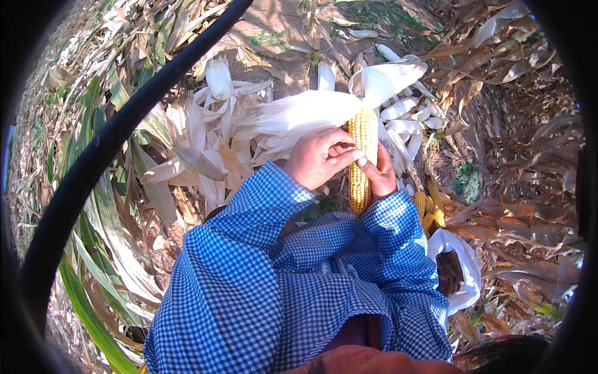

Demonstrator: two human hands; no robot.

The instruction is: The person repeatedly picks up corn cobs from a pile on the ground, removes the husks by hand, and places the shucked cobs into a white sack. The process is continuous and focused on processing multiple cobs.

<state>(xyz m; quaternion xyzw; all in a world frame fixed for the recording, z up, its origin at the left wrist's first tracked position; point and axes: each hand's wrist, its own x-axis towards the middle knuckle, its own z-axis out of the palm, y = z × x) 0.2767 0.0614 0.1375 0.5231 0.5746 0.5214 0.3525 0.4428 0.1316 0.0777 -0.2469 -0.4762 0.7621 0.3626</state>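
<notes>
A yellow corn cob (361, 134) stands upright in front of me, its rows of kernels bare. Its pale husk (305, 113) is peeled back at the far end and spreads to both sides. My right hand (382, 171) wraps the cob's right side, the thumb on its front. My left hand (322, 159) is closed at the cob's left side, fingers curled and thumb reaching across the kernels close to the right thumb. What the left fingers pinch, if anything, is too small to make out.
Several unpeeled ears (405, 112) lie in a heap beyond the cob. Bare yellow cobs (428, 209) rest at the right, near an open white sack (472, 274). Dry stalks and leaves (118, 230) cover the left. A dark curved bar (93, 159) crosses the upper left.
</notes>
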